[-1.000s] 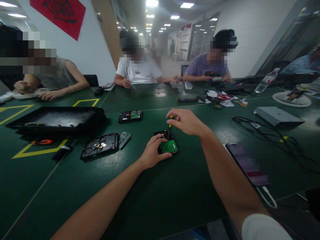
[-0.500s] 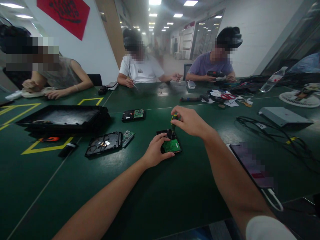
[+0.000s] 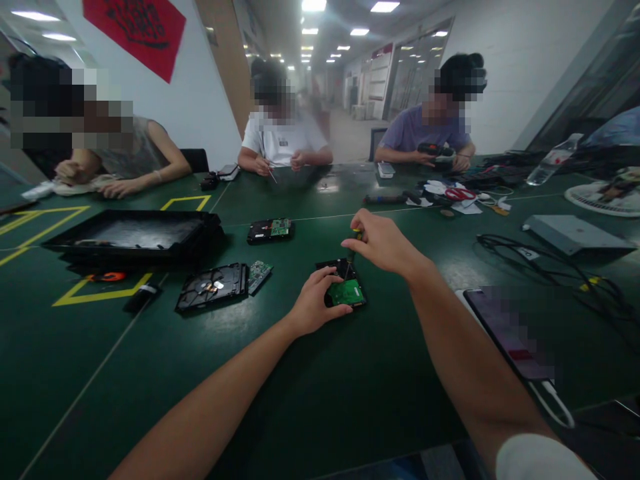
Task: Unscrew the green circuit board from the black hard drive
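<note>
A hard drive (image 3: 347, 292) with a green circuit board facing up lies on the table in front of me. My left hand (image 3: 315, 303) grips it by its edges, thumb at the near side and fingers over the left part. My right hand (image 3: 383, 245) is closed around the handle of a small screwdriver (image 3: 352, 253), dark with a bit of yellow. The screwdriver stands slightly tilted, with its shaft reaching down to the drive beside the green board. Where exactly the tip sits is too small to tell.
Left of the drive lie an opened hard drive (image 3: 213, 288), a loose circuit board (image 3: 259, 275) and another hard drive (image 3: 271, 231). A black tray (image 3: 130, 230) stands farther left. A phone (image 3: 507, 333), black cables (image 3: 530, 267) and a grey metal box (image 3: 577, 233) are at right. Co-workers sit opposite.
My view has turned slightly left. The right hand's fingers have shifted a little around the screwdriver handle, while the left hand keeps its hold. Opposite, a co-worker's hand has drawn inward.
</note>
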Demonstrator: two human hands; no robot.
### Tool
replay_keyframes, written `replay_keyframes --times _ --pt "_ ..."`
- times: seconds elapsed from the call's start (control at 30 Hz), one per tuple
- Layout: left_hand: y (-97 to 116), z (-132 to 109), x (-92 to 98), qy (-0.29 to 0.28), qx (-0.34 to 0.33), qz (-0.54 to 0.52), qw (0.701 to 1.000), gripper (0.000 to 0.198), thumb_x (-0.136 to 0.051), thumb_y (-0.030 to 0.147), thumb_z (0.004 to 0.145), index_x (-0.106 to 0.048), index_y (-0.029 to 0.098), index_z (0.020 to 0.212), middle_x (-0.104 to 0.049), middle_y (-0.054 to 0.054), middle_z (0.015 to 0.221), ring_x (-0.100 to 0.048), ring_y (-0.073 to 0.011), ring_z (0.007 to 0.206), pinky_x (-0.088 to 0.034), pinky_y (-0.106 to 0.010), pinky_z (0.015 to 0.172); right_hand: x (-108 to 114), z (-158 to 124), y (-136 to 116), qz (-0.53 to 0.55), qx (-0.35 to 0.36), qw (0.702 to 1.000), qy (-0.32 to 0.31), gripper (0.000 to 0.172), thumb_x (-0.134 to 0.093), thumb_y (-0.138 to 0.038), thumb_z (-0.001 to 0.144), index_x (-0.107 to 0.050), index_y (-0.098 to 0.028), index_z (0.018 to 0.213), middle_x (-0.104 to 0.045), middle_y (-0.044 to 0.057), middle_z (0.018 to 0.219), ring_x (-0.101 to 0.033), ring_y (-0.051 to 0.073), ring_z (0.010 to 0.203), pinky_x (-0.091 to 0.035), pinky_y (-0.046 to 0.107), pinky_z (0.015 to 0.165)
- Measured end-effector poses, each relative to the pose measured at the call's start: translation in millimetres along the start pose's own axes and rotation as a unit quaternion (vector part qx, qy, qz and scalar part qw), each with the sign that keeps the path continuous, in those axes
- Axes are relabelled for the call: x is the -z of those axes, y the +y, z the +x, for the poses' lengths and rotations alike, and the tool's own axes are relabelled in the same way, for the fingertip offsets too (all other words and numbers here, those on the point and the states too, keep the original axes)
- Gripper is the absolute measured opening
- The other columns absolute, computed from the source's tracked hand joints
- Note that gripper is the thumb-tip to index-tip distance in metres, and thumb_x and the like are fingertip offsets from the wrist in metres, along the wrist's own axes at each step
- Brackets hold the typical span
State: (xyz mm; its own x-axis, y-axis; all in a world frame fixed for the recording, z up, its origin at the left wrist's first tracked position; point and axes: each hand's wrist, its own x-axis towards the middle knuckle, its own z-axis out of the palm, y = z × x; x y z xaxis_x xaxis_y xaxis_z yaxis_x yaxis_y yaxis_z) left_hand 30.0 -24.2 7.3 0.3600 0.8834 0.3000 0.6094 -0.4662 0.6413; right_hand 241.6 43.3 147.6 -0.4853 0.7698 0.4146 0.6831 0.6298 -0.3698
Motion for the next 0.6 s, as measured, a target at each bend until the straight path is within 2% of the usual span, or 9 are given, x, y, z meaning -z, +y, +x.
replay_keyframes --times 0.2,0.4,0.6 --pt "1.3 -0.1 1.1 -0.003 0.008 -0.004 1.000 0.062 -0.087 0.050 0.080 -0.064 0.025 0.133 -0.050 -0.013 0.158 -0.044 -0.0356 0.151 -0.037 -0.056 0.126 4.0 -1.7 -2.4 -0.022 0.024 0.999 -0.012 0.016 -0.064 -0.014 0.094 -0.061 -0.018 0.109 -0.074 0.012 0.110 -0.069 0.026 0.098 -0.049 0.037 0.090" --pt "0.4 -0.1 0.1 0.002 0.001 -0.005 1.000 0.063 -0.087 0.049 0.079 -0.064 0.025 0.133 -0.051 -0.013 0.157 -0.044 -0.0347 0.151 -0.037 -0.055 0.126 5.5 -1.1 -6.9 -0.032 -0.011 0.999 -0.011 0.017 -0.070 -0.020 0.093 -0.059 -0.018 0.105 -0.073 0.010 0.100 -0.067 0.023 0.082 -0.047 0.035 0.079" --pt "2.3 -0.4 0.7 0.008 0.002 -0.009 1.000 0.061 -0.088 0.047 0.079 -0.065 0.026 0.131 -0.051 -0.013 0.157 -0.045 -0.0353 0.150 -0.037 -0.056 0.126 3.3 0.2 -8.5 -0.045 0.000 0.999 0.000 0.020 -0.073 -0.025 0.092 -0.057 -0.021 0.103 -0.072 0.009 0.103 -0.067 0.025 0.094 -0.047 0.037 0.084"
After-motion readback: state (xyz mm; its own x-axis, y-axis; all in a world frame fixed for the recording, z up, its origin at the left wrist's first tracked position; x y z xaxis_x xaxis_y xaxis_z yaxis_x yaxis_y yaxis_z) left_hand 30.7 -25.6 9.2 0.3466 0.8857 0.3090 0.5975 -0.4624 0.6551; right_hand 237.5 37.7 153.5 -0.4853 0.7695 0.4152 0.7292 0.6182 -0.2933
